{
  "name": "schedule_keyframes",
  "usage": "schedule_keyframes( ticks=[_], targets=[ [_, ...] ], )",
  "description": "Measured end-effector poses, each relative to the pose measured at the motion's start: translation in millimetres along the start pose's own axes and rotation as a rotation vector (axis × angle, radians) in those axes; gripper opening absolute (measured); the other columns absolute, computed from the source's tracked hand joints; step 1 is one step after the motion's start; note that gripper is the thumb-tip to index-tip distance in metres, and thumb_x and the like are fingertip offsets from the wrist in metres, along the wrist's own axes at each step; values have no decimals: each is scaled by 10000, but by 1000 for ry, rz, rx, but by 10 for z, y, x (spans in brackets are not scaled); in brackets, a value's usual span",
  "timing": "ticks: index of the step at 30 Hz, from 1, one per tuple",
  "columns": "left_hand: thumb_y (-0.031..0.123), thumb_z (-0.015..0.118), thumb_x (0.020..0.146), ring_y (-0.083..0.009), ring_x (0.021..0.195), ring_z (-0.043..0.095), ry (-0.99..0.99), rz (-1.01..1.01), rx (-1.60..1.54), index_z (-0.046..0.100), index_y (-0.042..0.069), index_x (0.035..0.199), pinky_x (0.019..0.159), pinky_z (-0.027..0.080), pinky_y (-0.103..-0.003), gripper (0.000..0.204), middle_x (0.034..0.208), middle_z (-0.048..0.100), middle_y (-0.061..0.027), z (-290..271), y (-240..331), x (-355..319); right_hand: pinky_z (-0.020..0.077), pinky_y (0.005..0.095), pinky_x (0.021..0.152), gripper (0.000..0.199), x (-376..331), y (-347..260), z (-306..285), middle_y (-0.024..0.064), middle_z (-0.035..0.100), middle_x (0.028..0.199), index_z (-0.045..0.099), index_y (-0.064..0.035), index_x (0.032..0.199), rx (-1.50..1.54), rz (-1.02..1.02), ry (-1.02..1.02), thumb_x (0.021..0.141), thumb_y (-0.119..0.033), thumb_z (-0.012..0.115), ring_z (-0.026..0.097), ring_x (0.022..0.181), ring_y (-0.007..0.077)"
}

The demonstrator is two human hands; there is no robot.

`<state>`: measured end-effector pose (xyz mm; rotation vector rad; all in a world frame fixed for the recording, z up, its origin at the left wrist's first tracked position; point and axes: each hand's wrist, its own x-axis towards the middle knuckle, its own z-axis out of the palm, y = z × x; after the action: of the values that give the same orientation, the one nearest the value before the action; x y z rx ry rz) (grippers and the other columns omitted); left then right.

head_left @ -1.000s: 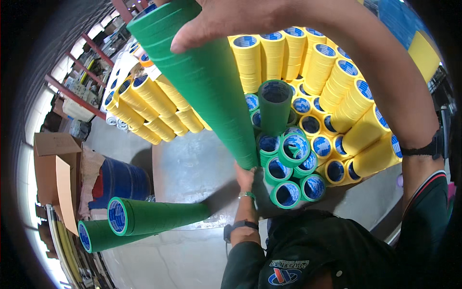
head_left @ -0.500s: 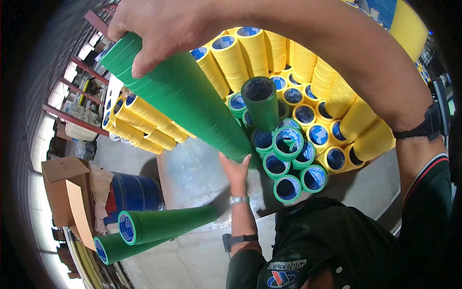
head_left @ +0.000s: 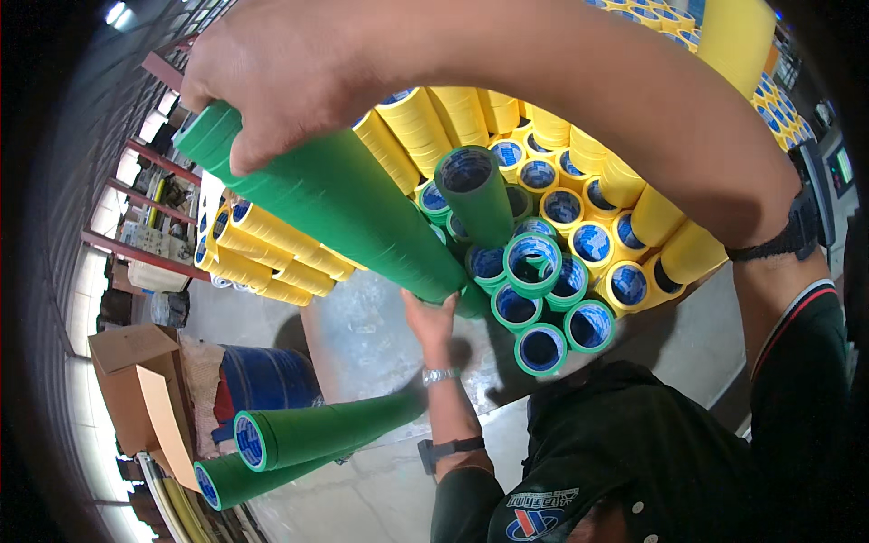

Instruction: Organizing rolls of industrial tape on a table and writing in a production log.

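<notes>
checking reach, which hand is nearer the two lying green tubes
Left. The left hand is just above the lying tubes; the right hand grips the long green tube up high.

A: Are any packages in view?

B: Yes. An open brown cardboard box [head_left: 136,380] stands at the lower left on the floor, flaps up, just beside a blue drum [head_left: 262,380].

A: Any labels or screens?

B: Blue round labels [head_left: 590,242] fill the cores of the stacked rolls. A small screen [head_left: 844,166] glows green at the far right edge.
</notes>
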<state>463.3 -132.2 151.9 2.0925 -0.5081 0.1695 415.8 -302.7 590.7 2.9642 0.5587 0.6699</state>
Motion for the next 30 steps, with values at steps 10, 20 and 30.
schedule_keyframes(
  ticks=[10,20,30],
  targets=[
    [186,875,654,-375,1168,557,297,-143,-27,495,-18,1311,1015,415,-450,786,1283,564,-236,-372,38,-495,514,466,884,247,-463,-721,-171,149,729,902,742,-22,912,218,-280,241,764,-200,654,704,906,300],
    [-53,801,605,-330,1079,585,198,-359,49,567,-37,1166,997,440,-405,608,1202,601,-194,400,-794,-2197,418,443,860,131,-851,-1135,962,99,702,738,701,-47,781,347,-521,-113,747,-141,618,682,773,261],
    [8,846,594,-444,1075,557,57,-297,63,549,3,1178,933,438,-483,655,1108,625,-228,842,-830,-1803,358,430,986,106,-1128,-794,1491,96,695,757,693,-56,841,273,-356,-357,762,-108,646,671,814,270]
  ],
)
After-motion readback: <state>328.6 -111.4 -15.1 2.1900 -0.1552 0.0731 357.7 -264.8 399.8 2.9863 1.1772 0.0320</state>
